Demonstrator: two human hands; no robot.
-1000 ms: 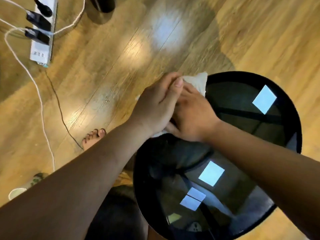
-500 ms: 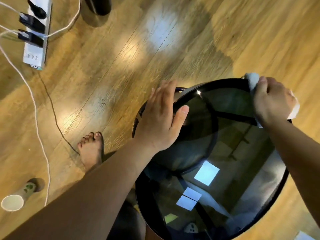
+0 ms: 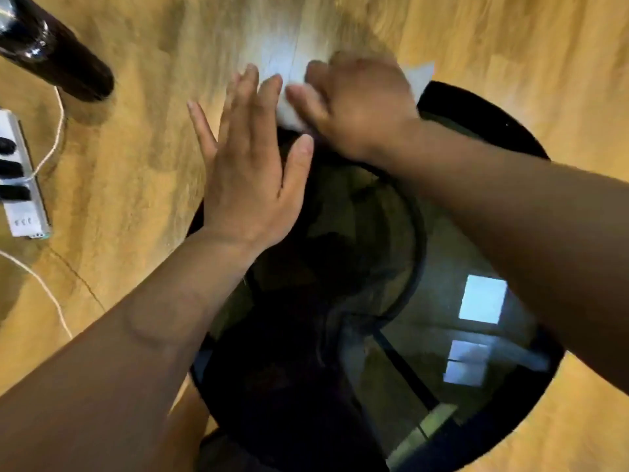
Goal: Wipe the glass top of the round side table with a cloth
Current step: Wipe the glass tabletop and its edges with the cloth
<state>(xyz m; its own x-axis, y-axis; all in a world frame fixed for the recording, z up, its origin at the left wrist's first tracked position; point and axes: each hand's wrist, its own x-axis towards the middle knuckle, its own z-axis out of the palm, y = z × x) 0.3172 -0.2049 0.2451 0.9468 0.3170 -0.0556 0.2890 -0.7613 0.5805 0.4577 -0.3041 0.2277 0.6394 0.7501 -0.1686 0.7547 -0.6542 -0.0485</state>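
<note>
The round side table (image 3: 476, 107) has a black rim and a dark reflective glass top, and it fills the lower right of the view. My right hand (image 3: 360, 107) presses a white cloth (image 3: 420, 76) onto the far left rim of the table; the cloth shows on both sides of the hand and is blurred by motion. My left hand (image 3: 252, 165) lies flat with fingers spread on the table's left edge, right beside the right hand. It holds nothing.
The wooden floor (image 3: 143, 131) surrounds the table. A white power strip (image 3: 20, 192) with black plugs and a white cable (image 3: 51, 155) lies at the left edge. A dark round furniture leg (image 3: 58, 59) stands at the top left.
My right hand has swept the cloth from the table's far right rim back to the far left rim, next to my left hand. The camera has shifted closer and to the right.
</note>
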